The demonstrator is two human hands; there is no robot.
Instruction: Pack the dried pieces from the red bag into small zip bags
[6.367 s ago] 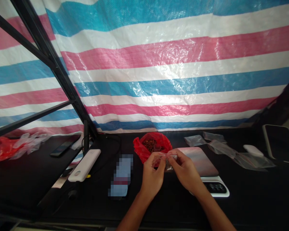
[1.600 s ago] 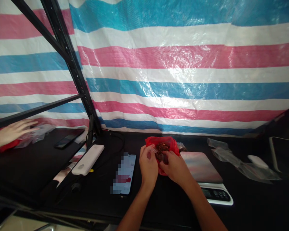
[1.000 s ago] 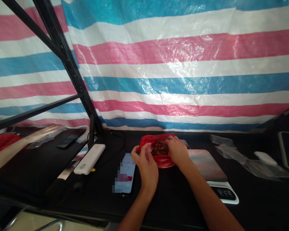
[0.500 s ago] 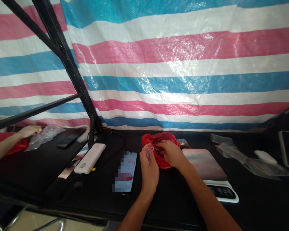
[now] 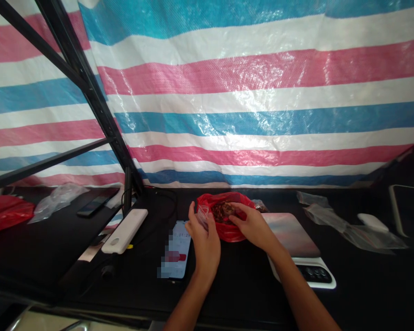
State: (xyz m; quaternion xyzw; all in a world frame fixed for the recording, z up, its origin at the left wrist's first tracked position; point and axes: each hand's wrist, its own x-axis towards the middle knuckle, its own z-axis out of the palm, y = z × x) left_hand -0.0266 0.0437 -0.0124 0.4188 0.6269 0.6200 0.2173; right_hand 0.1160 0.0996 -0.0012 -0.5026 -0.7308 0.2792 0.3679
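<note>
My left hand (image 5: 204, 236) is closed on a small clear plastic bag (image 5: 203, 215), gripped between thumb and fingers at the left rim of a red plastic bag (image 5: 229, 233). The red bag stands open, its rim spread. Inside lies a heap of small brown dried pieces (image 5: 221, 210), too small to name. My right hand (image 5: 250, 224) reaches over the red bag's right side, thumb and forefinger curled at the brown pieces. What the right fingertips grip is partly hidden. Left of my left hand a lit phone (image 5: 179, 250) shows a timer.
A white kitchen scale (image 5: 293, 236) lies under my right forearm. Flat clear bags (image 5: 352, 232) and a white mouse-shaped item (image 5: 372, 222) are farther right. Leftward are a white power bank (image 5: 124, 231), a black metal post (image 5: 106, 122) and another red bag (image 5: 8, 212). A striped sheet (image 5: 255, 105) hangs behind.
My left hand has moved left from the brown pieces with the small clear bag, exposing more of the heap. Another person's arm at far left has gone out of view. The view shifted slightly.
</note>
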